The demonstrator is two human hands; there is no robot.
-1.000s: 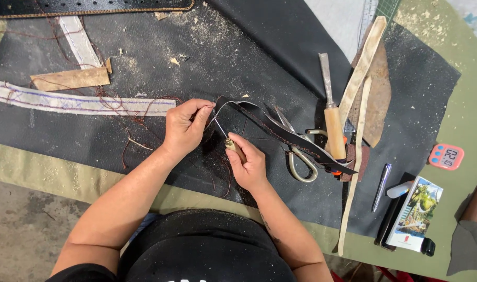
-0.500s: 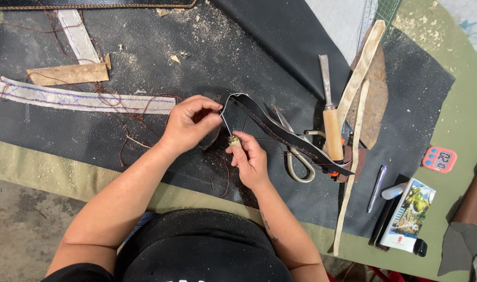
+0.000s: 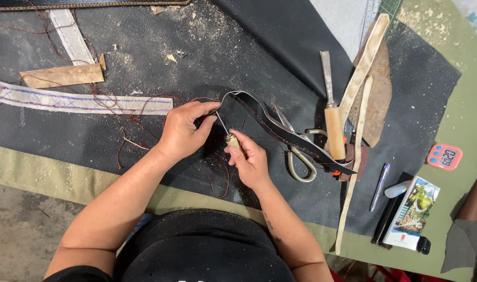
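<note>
My left hand (image 3: 183, 130) pinches the near end of a black leather strap (image 3: 285, 130) that runs right across the dark mat. My right hand (image 3: 248, 156) grips a small awl (image 3: 227, 133) with a brass-coloured handle; its thin metal point angles up towards the strap end by my left fingers. Reddish-brown thread (image 3: 144, 104) trails loosely over the mat near both hands.
Scissors (image 3: 296, 151) and a wooden-handled chisel (image 3: 332, 115) lie just right of my hands. Pale leather strips (image 3: 76, 102) lie left, long tan strips (image 3: 361, 78) right. A pen (image 3: 378, 187), a small pink timer (image 3: 444, 156) and a printed card (image 3: 411, 211) sit at the right edge.
Both hands have shifted slightly; the awl now points up towards the strap end held by the left fingers. The strap stays in place on the mat.
</note>
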